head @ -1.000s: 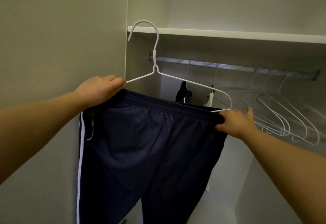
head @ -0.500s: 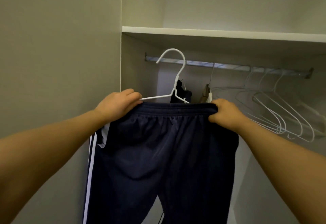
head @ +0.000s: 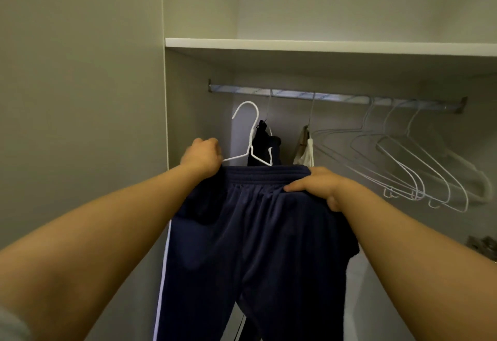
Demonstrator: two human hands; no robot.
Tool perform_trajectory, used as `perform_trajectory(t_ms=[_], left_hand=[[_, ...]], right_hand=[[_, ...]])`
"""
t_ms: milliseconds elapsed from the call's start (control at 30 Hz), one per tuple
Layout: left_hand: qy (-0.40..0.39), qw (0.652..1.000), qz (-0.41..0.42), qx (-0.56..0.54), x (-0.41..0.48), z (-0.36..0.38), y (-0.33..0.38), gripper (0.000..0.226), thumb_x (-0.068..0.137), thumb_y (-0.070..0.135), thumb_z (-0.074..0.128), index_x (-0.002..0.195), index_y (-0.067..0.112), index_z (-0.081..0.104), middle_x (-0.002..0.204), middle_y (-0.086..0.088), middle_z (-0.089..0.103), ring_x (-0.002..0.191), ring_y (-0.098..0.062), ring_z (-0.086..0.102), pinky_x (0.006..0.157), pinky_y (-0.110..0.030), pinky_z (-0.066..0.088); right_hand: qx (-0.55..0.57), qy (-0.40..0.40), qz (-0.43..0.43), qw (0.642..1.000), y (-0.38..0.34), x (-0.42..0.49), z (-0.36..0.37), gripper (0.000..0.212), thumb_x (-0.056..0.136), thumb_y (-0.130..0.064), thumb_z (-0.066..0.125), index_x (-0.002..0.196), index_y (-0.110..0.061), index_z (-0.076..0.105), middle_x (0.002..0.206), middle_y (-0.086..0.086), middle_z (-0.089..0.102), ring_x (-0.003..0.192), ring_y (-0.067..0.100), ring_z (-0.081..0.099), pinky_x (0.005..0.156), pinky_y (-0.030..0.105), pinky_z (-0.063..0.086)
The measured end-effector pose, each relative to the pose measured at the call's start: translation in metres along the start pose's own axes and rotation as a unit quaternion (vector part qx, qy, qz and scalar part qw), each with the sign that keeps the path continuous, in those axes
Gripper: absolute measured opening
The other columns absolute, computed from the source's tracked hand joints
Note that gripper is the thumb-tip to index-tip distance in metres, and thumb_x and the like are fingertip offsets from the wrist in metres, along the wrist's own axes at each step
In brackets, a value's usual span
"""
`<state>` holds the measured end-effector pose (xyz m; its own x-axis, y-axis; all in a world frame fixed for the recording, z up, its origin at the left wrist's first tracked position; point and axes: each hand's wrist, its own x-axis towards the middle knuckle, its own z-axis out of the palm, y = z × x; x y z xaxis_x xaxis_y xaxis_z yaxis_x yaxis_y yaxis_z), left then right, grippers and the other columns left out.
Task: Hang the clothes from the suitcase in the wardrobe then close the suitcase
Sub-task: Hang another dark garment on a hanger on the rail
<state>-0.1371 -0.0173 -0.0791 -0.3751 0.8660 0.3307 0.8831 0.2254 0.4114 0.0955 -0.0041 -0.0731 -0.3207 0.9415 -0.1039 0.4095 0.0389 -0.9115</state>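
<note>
Inside a pale built-in wardrobe, the left hand grips a white wire hanger and the waistband of navy white-striped track trousers. The right hand clutches the waistband's other end. The hook sits below the silver metal rail, not yet on it. A dark garment and a cream garment already hang there. The suitcase is out of view.

On my feed both bare forearms reach up and forward from the lower corners, drawing in toward the middle. My left hand sits higher, its back toward me, fingers curled tight round the left end of the hanger and the corner of the trousers at the waistband. My right hand is lower and to the right, palm down, its fingers laid leftward over the top of the waistband while the thumb tucks underneath, pinching the cloth. A grey sleeve edge shows on my left arm at the bottom-left corner
</note>
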Motion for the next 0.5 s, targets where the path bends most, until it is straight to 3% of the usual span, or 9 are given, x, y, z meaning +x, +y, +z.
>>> perform_trajectory(t_ms=[67,133,200,300,433,500], left_hand=[[-0.091,0.986,-0.043,-0.134,-0.008,0.009,0.021,0.018,0.095,0.022,0.048,0.088,0.010,0.058,0.089,-0.012,0.060,0.079,-0.027,0.058,0.071,-0.031,0.049],[-0.179,0.945,-0.106,-0.253,-0.018,0.014,0.041,0.028,0.098,0.030,0.044,0.077,0.014,0.053,0.074,-0.004,0.053,0.062,-0.016,0.050,0.058,-0.023,0.044],[-0.197,0.912,-0.150,-0.328,-0.025,0.018,0.054,0.031,0.098,0.040,0.040,0.085,0.014,0.052,0.077,-0.002,0.049,0.067,-0.015,0.050,0.059,-0.025,0.045],[-0.198,0.865,-0.202,-0.415,-0.023,0.015,0.058,0.035,0.095,0.048,0.043,0.105,0.015,0.049,0.087,-0.002,0.050,0.089,-0.020,0.053,0.075,-0.036,0.047],[-0.211,0.810,-0.239,-0.492,-0.019,0.010,0.061,0.033,0.091,0.047,0.050,0.101,0.016,0.054,0.089,-0.003,0.053,0.078,-0.019,0.053,0.080,-0.038,0.044],[-0.190,0.796,-0.259,-0.514,-0.012,0.012,0.062,0.025,0.091,0.039,0.054,0.095,0.015,0.055,0.085,-0.005,0.055,0.075,-0.020,0.053,0.077,-0.036,0.045]], right_hand=[[0.052,-0.001,0.002,0.999,-0.002,0.007,0.010,0.036,0.082,0.002,0.066,0.117,-0.002,0.059,0.103,0.008,0.061,0.075,0.021,0.058,0.076,0.032,0.048],[0.092,0.000,-0.004,0.996,-0.005,0.017,0.022,0.039,0.082,0.004,0.063,0.120,0.000,0.058,0.104,0.012,0.064,0.079,0.024,0.060,0.068,0.030,0.050],[0.118,-0.004,-0.016,0.993,-0.011,0.026,0.035,0.041,0.083,0.005,0.061,0.123,-0.002,0.056,0.110,0.017,0.063,0.089,0.028,0.060,0.066,0.028,0.050],[0.134,-0.004,-0.052,0.990,-0.019,0.037,0.052,0.038,0.086,0.006,0.056,0.122,-0.003,0.050,0.111,0.018,0.059,0.095,0.029,0.057,0.074,0.034,0.051],[0.131,-0.021,-0.105,0.986,-0.021,0.048,0.073,0.024,0.090,0.007,0.048,0.105,-0.010,0.049,0.088,0.006,0.058,0.090,0.027,0.058,0.082,0.041,0.052],[0.111,-0.026,-0.124,0.986,-0.020,0.053,0.083,0.023,0.091,0.005,0.048,0.102,-0.015,0.046,0.086,0.003,0.057,0.092,0.026,0.059,0.086,0.042,0.053]])
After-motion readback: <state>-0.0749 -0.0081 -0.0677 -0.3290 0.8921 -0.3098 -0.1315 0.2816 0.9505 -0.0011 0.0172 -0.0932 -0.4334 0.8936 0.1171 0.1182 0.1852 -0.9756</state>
